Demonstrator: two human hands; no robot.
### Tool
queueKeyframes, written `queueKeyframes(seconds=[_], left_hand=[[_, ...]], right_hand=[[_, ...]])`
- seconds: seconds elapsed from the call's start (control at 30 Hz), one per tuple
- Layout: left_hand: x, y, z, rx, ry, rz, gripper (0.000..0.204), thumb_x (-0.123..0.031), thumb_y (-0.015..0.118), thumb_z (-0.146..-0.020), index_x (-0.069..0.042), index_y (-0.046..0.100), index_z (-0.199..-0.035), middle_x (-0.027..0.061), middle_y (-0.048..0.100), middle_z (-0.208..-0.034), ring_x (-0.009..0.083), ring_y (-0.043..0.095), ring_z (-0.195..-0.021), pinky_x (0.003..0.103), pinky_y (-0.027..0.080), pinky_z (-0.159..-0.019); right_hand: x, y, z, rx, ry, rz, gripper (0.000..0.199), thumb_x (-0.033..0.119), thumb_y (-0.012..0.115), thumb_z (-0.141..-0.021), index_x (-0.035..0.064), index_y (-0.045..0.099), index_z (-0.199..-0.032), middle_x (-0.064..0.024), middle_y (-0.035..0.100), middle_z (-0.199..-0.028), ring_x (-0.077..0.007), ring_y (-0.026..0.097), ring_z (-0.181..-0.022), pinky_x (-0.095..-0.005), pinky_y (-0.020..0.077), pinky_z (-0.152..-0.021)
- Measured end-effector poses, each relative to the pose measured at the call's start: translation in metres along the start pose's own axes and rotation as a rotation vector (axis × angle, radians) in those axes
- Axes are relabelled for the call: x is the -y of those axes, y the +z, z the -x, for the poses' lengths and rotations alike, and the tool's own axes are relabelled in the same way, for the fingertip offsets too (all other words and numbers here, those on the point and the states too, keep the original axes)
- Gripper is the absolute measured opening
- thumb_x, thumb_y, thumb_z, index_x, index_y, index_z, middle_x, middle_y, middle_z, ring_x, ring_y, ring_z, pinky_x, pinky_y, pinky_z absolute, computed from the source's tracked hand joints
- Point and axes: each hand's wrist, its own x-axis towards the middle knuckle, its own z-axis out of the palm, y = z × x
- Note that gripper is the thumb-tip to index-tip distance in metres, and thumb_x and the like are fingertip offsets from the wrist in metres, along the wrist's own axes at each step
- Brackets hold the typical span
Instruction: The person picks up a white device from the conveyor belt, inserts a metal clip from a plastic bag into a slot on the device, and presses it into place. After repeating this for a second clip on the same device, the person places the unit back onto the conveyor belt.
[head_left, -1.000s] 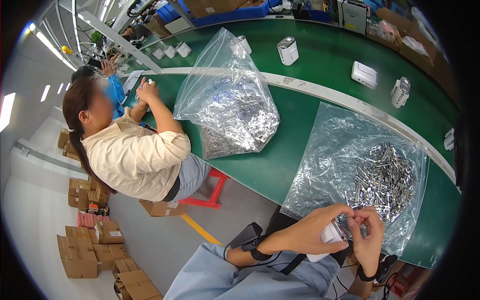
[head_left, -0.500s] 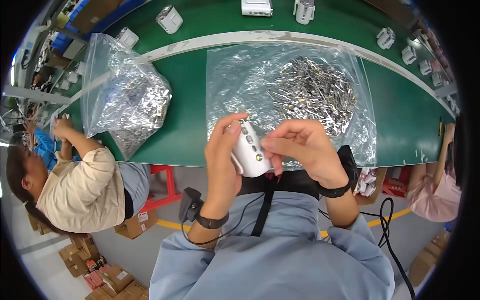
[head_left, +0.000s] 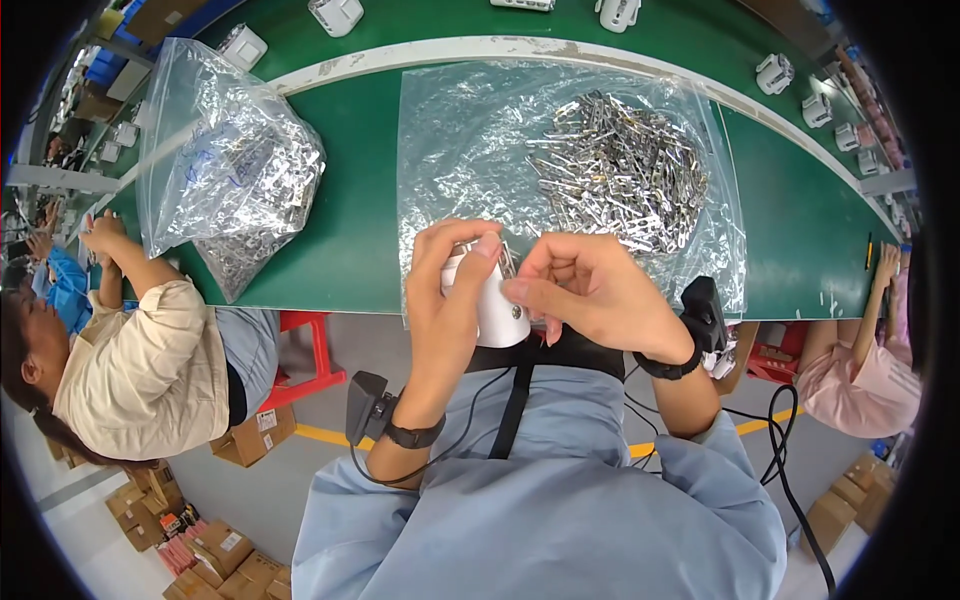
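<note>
A white cylindrical device (head_left: 497,322) is held in my left hand (head_left: 442,285), above the table's near edge. The left fingers wrap over its top and far side, with the thumb lying along its body. My right hand (head_left: 592,295) is at the device's right side, its thumb and forefinger curled together against it. What those fingertips pinch, if anything, is hidden. A shiny metal part (head_left: 508,262) shows beside the device's upper right, between the two hands. Beyond the hands, a heap of small metal clip-like pieces (head_left: 630,180) lies on a flat clear plastic bag (head_left: 465,130).
A bulging clear bag of metal pieces (head_left: 255,180) stands at left on the green table (head_left: 355,200). Past a pale rail (head_left: 400,62), several white devices (head_left: 335,15) sit in a row. Co-workers sit left (head_left: 150,350) and right (head_left: 860,375). A black cable (head_left: 785,440) hangs at right.
The white device has turned in my left hand, so its row of ports and buttons is now mostly out of sight. My right fingers stay at its side. The whole view has shifted slightly.
</note>
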Motion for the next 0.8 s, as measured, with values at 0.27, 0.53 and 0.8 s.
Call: queueKeyframes(seconds=[0.27, 0.53, 0.8], left_hand=[[-0.005, 0.004, 0.002, 0.036, -0.109, 0.193, 0.021, -0.011, 0.067, -0.087, -0.002, 0.063, -0.106, 0.0067, 0.060, -0.095, 0.0131, 0.060, -0.082, 0.024, 0.048, -0.074], [-0.006, 0.018, 0.009, -0.103, 0.005, 0.494, 0.027, -0.009, 0.064, -0.086, -0.001, 0.057, -0.111, 0.0103, 0.061, -0.101, 0.0156, 0.062, -0.083, 0.026, 0.050, -0.073], [0.010, 0.010, 0.035, -0.109, 0.323, 0.211, 0.029, -0.009, 0.062, -0.085, -0.001, 0.055, -0.112, 0.0140, 0.052, -0.114, 0.0235, 0.061, -0.095, 0.036, 0.048, -0.085]], right_hand=[[-0.014, -0.006, -0.004, 0.022, 0.120, 0.209, 0.012, 0.010, 0.064, -0.095, -0.0007, 0.059, -0.092, -0.0051, 0.066, -0.082, -0.0056, 0.061, -0.068, -0.0201, 0.0483, -0.056], [-0.038, 0.045, 0.017, -0.214, -0.083, -0.358, 0.034, 0.017, 0.060, -0.098, 0.0015, 0.046, -0.125, -0.0095, 0.059, -0.112, -0.0115, 0.059, -0.103, -0.0273, 0.0506, -0.084], [-0.068, 0.077, 0.025, -0.224, -0.248, -0.453, 0.045, 0.016, 0.057, -0.099, 0.0033, 0.041, -0.139, -0.0088, 0.051, -0.131, -0.0145, 0.048, -0.122, -0.0315, 0.0423, -0.100]])
